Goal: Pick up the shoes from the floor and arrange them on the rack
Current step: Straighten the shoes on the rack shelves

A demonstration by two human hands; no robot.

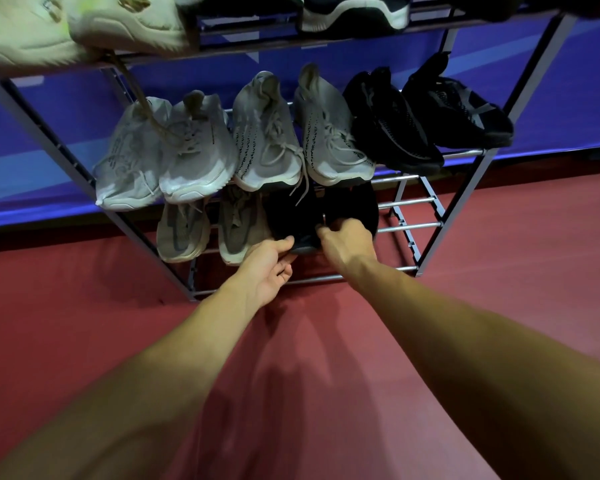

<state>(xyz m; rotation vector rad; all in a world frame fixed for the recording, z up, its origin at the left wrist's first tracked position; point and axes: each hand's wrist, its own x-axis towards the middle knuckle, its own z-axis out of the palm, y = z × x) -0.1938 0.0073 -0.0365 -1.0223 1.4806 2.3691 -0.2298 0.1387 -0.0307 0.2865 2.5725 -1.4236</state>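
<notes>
On the grey metal tube rack (pixel 461 188), the bottom shelf at frame centre holds two beige knit sneakers (pixel 182 233) and two black shoes (pixel 293 216). The left hand (pixel 269 268) pinches one black shoe's toe; the right hand (pixel 347 244) grips the other (mostly hidden). Six sneakers fill the middle shelf: two white, two grey, two black.

Black shoes (pixel 293 216) under my fingers, grey striped pair (pixel 267 140) at twelve o'clock, white ones (pixel 194 150) at ten, red floor (pixel 499 271)
</notes>
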